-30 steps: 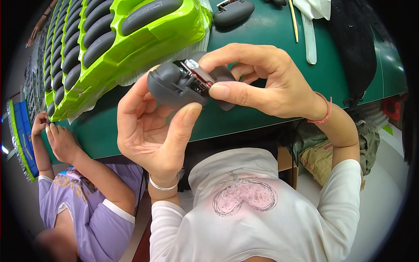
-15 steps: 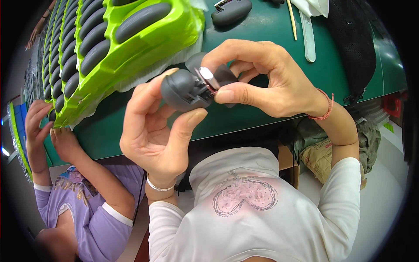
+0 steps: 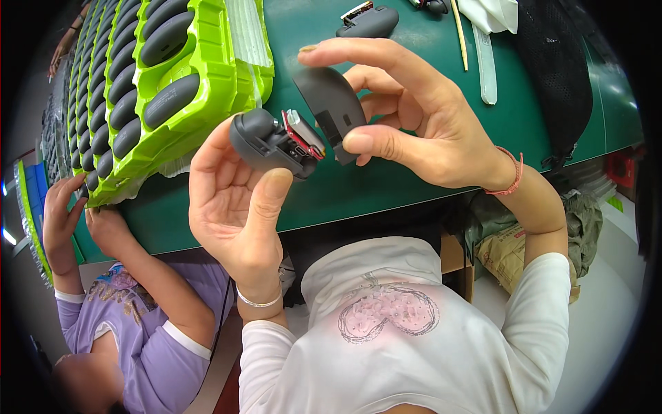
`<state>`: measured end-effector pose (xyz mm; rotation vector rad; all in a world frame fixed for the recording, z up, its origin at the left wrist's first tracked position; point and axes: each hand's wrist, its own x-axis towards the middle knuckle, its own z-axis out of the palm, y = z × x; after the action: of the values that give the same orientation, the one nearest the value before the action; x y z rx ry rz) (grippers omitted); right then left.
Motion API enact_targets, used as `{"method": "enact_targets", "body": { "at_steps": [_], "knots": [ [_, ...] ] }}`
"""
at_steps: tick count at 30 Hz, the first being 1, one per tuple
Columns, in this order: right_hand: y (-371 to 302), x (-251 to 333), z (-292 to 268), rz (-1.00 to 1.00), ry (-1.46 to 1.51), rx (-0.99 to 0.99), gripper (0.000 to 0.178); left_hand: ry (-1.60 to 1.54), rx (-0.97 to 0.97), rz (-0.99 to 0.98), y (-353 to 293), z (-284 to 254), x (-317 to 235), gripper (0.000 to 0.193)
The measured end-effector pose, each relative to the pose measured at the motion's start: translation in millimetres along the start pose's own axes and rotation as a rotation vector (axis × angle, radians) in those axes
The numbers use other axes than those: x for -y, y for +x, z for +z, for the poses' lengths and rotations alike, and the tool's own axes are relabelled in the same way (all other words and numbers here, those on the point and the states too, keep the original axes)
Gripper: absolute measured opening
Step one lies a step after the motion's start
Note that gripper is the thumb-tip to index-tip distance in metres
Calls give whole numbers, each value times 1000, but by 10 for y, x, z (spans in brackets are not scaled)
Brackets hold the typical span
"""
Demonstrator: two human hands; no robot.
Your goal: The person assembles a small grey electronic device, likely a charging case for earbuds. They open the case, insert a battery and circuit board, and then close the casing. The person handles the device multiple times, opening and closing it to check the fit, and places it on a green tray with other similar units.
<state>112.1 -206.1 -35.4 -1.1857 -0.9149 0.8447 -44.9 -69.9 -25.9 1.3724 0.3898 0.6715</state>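
My left hand (image 3: 238, 200) pinches a dark grey rounded case body (image 3: 256, 138) between thumb and fingers. Its opened side shows a red-edged circuit board (image 3: 303, 134) with a silvery part on it. Just to the right, my right hand (image 3: 431, 127) grips a curved dark grey shell (image 3: 332, 107) with a small slot in its face. Thumb and index finger hold the shell at its ends. A narrow gap separates shell and body, both held above the green table (image 3: 358, 196).
At left, a bright green tray (image 3: 215, 103) holds rows of grey cases. A co-worker's hands (image 3: 63, 214) touch its near corner. Beyond my hands lie an opened grey case (image 3: 371, 23), a thin wooden stick (image 3: 460, 38), a translucent strip (image 3: 487, 69), white cloth (image 3: 491, 14) and a black mesh bag (image 3: 555, 76).
The shell and the case body, together before, are now apart. My left hand has drawn the body slightly left, and the shell has turned more upright. The green tray has shifted left.
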Motion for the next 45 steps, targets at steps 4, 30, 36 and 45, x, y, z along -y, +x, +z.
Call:
{"method": "enact_targets", "body": {
  "at_steps": [4, 30, 36, 45],
  "knots": [
    [-18, -27, -20, -55, -140, 42, 59, -19, 18, -49, -31, -22, 26, 49],
    [-358, 67, -381, -236, -279, 78, 62, 116, 45, 43, -182, 546, 88, 44],
    [-411, 110, -427, -211, -196, 86, 61, 325, 122, 170, -244, 616, 47, 43],
    [-351, 110, -408, -151, -125, 60, 61, 162, 123, 82, -127, 590, 94, 44]
  ]
}}
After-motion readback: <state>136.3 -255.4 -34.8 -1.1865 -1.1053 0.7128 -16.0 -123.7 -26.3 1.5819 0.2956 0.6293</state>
